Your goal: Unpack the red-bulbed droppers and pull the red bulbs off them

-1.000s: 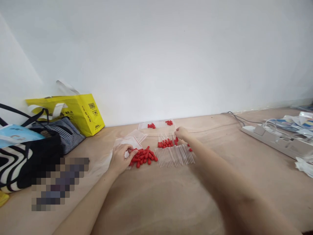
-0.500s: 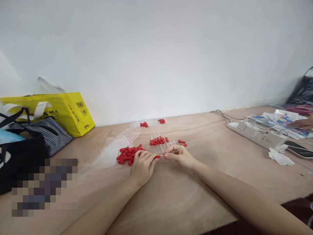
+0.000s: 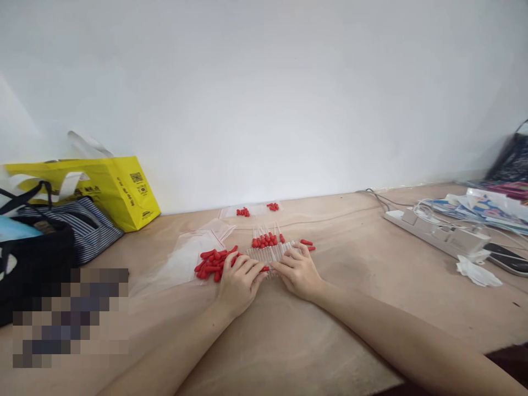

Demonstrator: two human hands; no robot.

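Note:
My left hand (image 3: 240, 284) is closed around a red rubber dropper bulb (image 3: 265, 269), whose end pokes out past the fingertips toward the right. Palm down, my right hand (image 3: 300, 273) has its fingers curled on the clear glass dropper tubes (image 3: 264, 254), with the fingertips close to that bulb. These tubes lie side by side in a row. A heap of loose red bulbs (image 3: 212, 264) touches the left hand's outer side. Behind the row, several droppers with red bulbs fitted (image 3: 268, 240) lie with their tubes pointing to the wall.
Clear zip bags (image 3: 193, 250) lie left of the heap. Two bulbs (image 3: 307, 242) rest right of the tubes. A yellow bag (image 3: 124, 192) and a striped pouch (image 3: 88, 220) stand left. At right are a power strip (image 3: 433, 234), a phone (image 3: 509, 258) and crumpled tissue (image 3: 478, 272).
My right hand has turned palm down and settled onto the tubes from its raised pinch beside the bulb. The left hand stays nearly in place. A co-worker's hand at far right has gone from view.

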